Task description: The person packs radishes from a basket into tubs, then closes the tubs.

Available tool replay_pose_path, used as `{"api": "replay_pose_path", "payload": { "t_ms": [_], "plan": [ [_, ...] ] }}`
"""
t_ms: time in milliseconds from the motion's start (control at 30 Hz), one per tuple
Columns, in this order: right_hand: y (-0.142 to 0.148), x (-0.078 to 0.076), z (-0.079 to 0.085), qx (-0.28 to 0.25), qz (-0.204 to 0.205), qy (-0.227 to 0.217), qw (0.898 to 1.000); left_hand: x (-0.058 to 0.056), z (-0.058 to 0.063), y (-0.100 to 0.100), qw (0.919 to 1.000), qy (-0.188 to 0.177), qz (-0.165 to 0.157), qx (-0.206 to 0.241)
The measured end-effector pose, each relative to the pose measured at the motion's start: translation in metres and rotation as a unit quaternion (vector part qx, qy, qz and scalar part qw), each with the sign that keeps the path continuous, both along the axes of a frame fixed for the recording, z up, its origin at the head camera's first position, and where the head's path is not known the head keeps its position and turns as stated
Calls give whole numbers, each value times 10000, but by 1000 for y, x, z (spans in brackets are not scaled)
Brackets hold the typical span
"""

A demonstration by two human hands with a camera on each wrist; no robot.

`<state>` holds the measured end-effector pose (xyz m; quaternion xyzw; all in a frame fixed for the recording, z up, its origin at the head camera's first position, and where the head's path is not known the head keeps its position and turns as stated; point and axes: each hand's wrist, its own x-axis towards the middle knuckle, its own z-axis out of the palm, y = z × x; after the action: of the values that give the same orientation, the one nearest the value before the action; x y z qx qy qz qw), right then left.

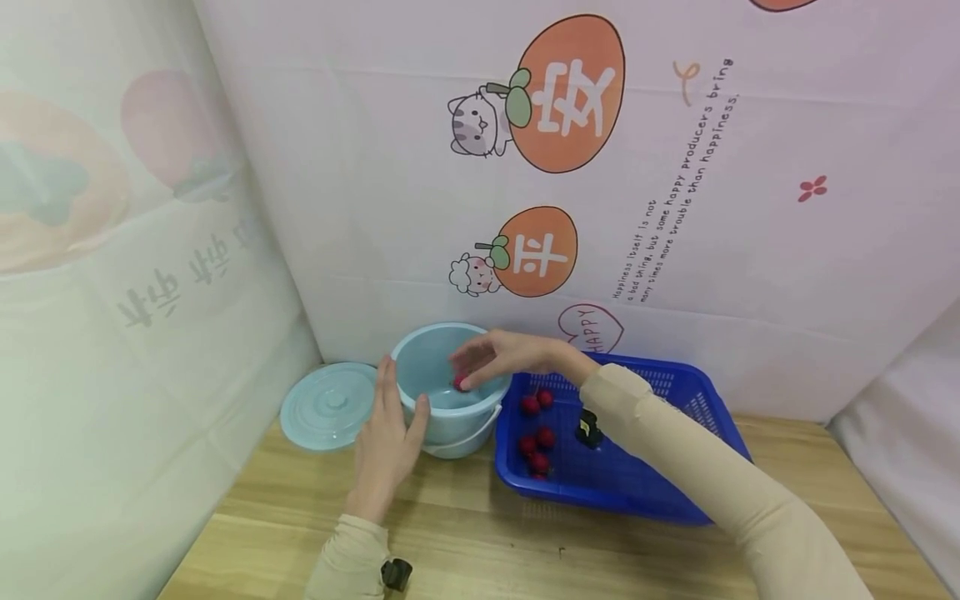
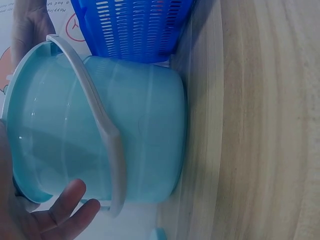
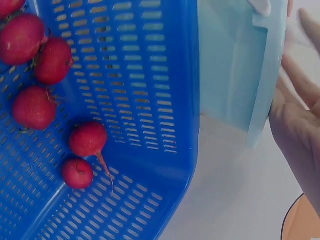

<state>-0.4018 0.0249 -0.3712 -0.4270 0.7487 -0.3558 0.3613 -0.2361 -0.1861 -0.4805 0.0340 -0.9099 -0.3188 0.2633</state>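
A light blue bucket (image 1: 450, 425) with a pale handle (image 2: 116, 155) stands upright on the table. My left hand (image 1: 390, 446) rests at the near left side of its rim, fingers fairly straight and thumb apart. Over the bucket's mouth, my right hand (image 1: 501, 357) reaches in from the right, with a red radish (image 1: 460, 382) at its curled fingertips and thumb. The bucket wall hides those fingertips in the right wrist view. Several red radishes (image 3: 35, 107) with thin roots lie in the blue basket (image 1: 600, 500), below my right forearm.
A round light blue lid (image 1: 333, 406) lies left of the bucket, near the side curtain. The basket stands close against the bucket's right side. Behind them hangs a white printed cloth (image 1: 375, 208). Wooden tabletop (image 1: 480, 542) shows in front.
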Motion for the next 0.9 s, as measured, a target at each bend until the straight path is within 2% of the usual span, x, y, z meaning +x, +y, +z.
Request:
{"api": "replay_pose_path", "payload": {
  "t_ms": [500,900],
  "plan": [
    [4,1,-4,-160,63,-88,9998,2,2,2,9999,2,-84,63],
    [7,1,-12,-746,-121,-82,9971,1,0,1,10000,27,-44,31]
  ]
}}
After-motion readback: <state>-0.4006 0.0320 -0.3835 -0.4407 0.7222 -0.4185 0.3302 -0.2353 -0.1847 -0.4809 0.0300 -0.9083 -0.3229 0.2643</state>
